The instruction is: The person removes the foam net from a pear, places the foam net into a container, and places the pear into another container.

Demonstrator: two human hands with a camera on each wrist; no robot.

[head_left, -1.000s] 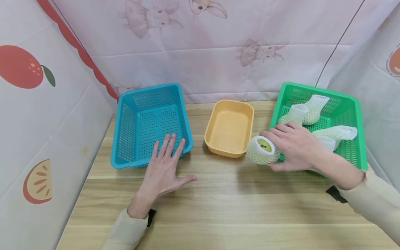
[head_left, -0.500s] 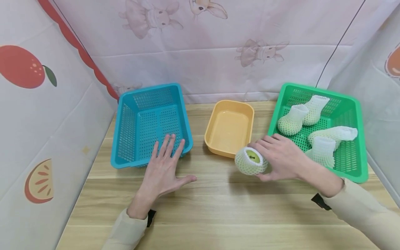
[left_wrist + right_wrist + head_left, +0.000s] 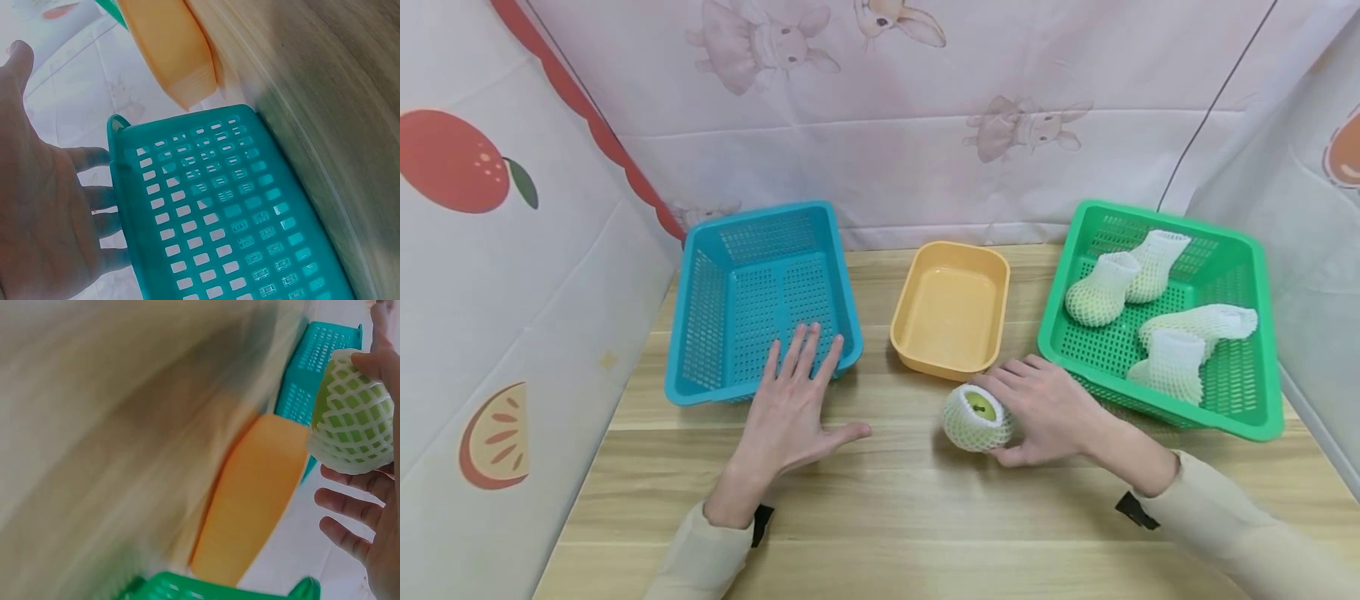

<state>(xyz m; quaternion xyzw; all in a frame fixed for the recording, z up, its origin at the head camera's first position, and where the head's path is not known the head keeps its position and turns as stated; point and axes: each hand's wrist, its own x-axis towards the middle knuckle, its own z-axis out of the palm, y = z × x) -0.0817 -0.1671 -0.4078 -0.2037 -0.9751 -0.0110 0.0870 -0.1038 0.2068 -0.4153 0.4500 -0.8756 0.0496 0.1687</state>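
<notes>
My right hand holds a round green fruit with a short stem, wrapped in a white foam net, in front of the yellow tray. In the right wrist view, the thumb lies on the netted fruit and the other fingers stretch out below it. My left hand is spread flat at the near rim of the blue basket. Its straight fingers overlap that rim in the left wrist view, where the basket's slotted wall shows. Nothing lies in the left hand.
At the right stands a green basket with several fruits in white foam nets. The yellow tray sits between the two baskets on the wooden table. A printed cloth hangs behind, with fabric sides left and right.
My right hand has carried the netted fruit left and toward me, from the green basket's near-left corner to a spot in front of the yellow tray. The left hand has stayed still.
</notes>
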